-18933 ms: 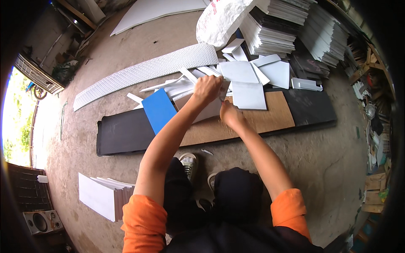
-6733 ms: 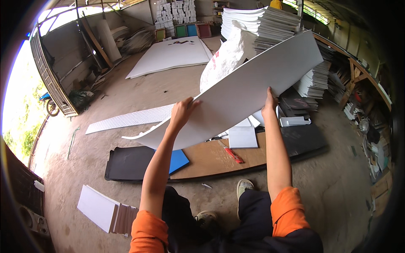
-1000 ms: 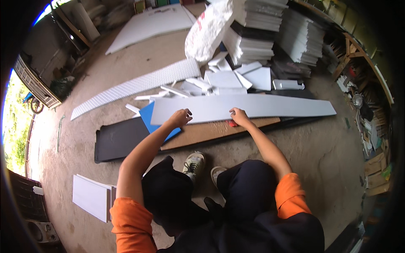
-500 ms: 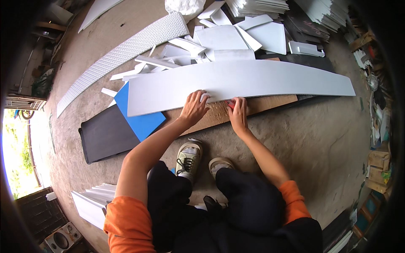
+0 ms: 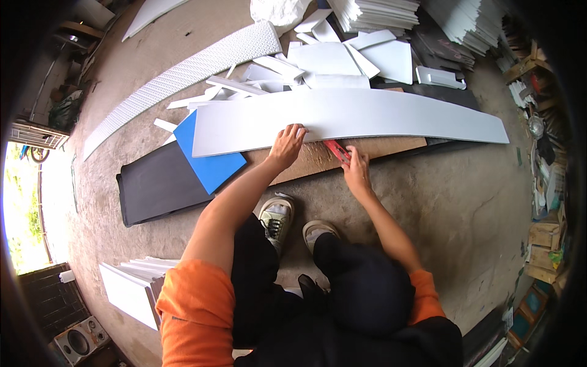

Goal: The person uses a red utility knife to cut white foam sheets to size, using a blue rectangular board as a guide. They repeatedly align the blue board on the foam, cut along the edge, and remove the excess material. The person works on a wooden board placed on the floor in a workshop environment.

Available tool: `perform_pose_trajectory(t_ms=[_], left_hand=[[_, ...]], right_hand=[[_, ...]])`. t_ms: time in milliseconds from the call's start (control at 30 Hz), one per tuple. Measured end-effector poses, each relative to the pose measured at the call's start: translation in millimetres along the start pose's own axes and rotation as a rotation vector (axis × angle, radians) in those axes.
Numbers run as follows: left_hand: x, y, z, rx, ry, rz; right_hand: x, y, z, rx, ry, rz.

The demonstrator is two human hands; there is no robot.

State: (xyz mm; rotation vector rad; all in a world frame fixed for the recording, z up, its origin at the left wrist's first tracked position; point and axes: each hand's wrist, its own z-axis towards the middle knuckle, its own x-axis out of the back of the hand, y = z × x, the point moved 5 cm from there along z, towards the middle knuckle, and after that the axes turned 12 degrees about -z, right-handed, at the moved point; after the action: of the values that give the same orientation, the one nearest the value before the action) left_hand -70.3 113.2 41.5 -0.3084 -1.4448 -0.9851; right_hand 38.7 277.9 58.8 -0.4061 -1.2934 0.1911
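A long white foam board, with a gently curved far edge, lies across the things in front of me. My left hand is at its near edge, fingers curled together; whatever they may hold is hidden. In my right hand is a red utility knife, pointing away from me towards the board's near edge. The knife lies over a scored brown board that shows from under the white one. Under the white board's left end sits a blue sheet.
Dark sheets extend to the left. Beyond the board lie white offcuts, a long textured white strip and a stack of white sheets. More white panels stand near my left, and wooden crates line the right side.
My right hand has drawn back from the board's edge, bringing the red knife into fuller view. The fingers of my left hand have curled in more.
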Motion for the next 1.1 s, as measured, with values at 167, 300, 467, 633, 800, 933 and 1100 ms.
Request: perform_pose_trajectory(t_ms=[167,300,467,633,800,933,1100], left_hand=[[26.8,-20.0,-16.1,0.122,-0.197,0.029],[58.2,-53.5,-46.7,0.325,-0.205,0.085],[98.5,-90.4,-88.3,0.597,-0.09,0.072],[112.9,-148.4,-139.1,0.902,0.279,0.036],[106.4,-164.1,-140.7,1.008,0.603,-0.019],[116.1,-175.7,-148.0,1.025,0.661,-0.012],[119.9,-171.1,-141.2,1.008,0.516,-0.355]], right_hand=[[43.0,47.7,-42.5,-0.208,-0.09,0.208],[62.4,57.3,-42.4,-0.259,-0.065,0.262],[75.3,17.5,-18.8,-0.164,-0.048,0.185],[24.0,-26.2,42.6,-0.1,-0.016,0.21],[-43.9,-32.5,91.1,-0.063,-0.04,0.238],[-61.9,-43.4,98.6,0.013,-0.033,0.19],[-58.4,-15.0,88.3,-0.062,-0.003,0.319]])
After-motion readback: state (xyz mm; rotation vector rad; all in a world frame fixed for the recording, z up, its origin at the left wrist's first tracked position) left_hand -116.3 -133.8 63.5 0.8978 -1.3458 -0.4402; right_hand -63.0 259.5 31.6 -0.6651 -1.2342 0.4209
